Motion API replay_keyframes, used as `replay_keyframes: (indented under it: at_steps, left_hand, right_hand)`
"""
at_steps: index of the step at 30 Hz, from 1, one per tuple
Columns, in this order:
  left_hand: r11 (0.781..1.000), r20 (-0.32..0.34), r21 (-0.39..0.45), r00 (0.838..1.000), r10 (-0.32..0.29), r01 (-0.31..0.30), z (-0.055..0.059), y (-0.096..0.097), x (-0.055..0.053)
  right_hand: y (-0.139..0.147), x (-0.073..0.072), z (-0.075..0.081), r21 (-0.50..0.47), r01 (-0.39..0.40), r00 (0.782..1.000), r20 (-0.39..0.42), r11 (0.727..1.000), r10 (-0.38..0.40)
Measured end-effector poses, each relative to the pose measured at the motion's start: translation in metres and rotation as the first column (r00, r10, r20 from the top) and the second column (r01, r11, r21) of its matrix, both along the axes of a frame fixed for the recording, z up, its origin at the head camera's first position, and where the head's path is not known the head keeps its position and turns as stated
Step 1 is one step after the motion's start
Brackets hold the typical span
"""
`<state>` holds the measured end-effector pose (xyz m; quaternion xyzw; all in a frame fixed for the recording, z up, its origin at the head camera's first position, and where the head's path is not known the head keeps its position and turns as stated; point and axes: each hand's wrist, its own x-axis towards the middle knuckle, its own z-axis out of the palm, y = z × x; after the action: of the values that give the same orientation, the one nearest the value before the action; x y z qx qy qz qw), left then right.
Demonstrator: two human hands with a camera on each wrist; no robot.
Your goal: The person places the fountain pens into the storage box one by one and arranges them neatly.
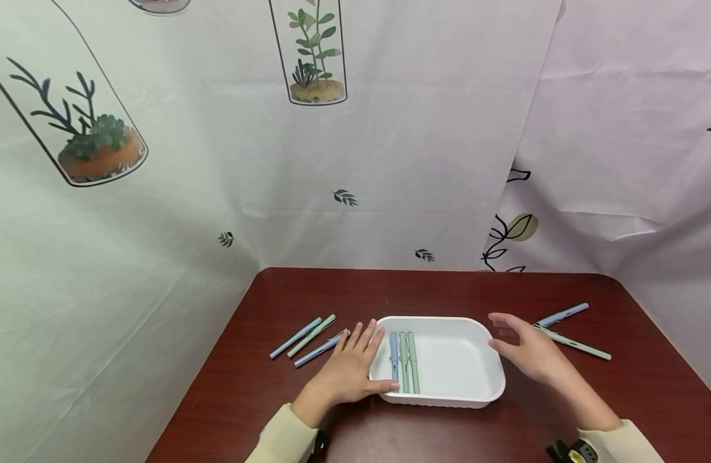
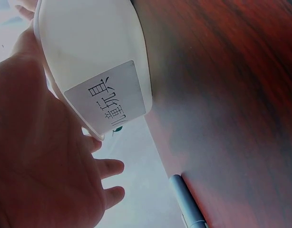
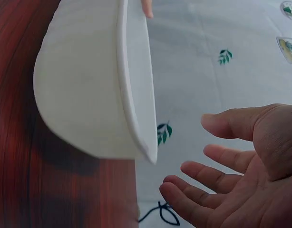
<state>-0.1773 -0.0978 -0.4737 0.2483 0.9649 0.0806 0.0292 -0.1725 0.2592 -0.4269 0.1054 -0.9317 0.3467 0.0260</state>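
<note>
A white plastic tray (image 1: 456,366) stands on the table. Inside it, along the left end, lie a blue pen (image 1: 394,357) and two green pens (image 1: 413,363) side by side. My left hand (image 1: 349,370), fingers spread, rests at the tray's left end with the thumb over the front left corner. The left wrist view shows a printed label (image 2: 110,97) on the tray's end wall. My right hand (image 1: 529,350) hovers off the tray's right end, holding nothing; in the right wrist view its loosely bent fingers (image 3: 208,175) are apart from the rim.
Left of the tray lie two blue pens (image 1: 296,337) and a green pen (image 1: 311,335). On the right, behind the right hand, are a blue pen (image 1: 563,314) and a green pen (image 1: 581,345). Patterned cloth (image 1: 419,161) hangs behind the dark red table (image 1: 436,292).
</note>
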Motion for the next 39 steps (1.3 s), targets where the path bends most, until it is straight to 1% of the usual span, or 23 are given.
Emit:
replay_keyframes:
  at_steps: [12, 21, 25, 31, 39]
  left_hand:
    - [1.0, -0.019, 0.003, 1.0, -0.012, 0.012, -0.003, -0.002, -0.001]
    - [1.0, -0.026, 0.004, 0.999, -0.021, 0.021, -0.003, -0.003, -0.002]
    - [1.0, -0.028, 0.006, 0.999, -0.021, 0.022, -0.003, -0.003, -0.001]
    - [1.0, -0.03, 0.011, 0.999, -0.022, 0.022, -0.003, -0.003, -0.001]
    - [1.0, -0.025, 0.015, 0.999, -0.024, 0.024, -0.003, -0.003, -0.001]
  right_hand:
    - [0.035, 0.002, -0.003, 0.08, 0.058, 0.998, 0.014, 0.995, -0.059]
    - [0.059, 0.001, -0.011, 0.099, 0.081, 0.996, 0.023, 0.992, -0.084]
    - [0.068, -0.001, -0.016, 0.126, 0.094, 0.995, 0.012, 0.988, -0.096]
    - [0.08, -0.006, -0.021, 0.174, 0.141, 0.989, 0.027, 0.975, -0.148]
    - [0.095, -0.011, -0.03, 0.202, 0.14, 0.989, 0.015, 0.969, -0.145]
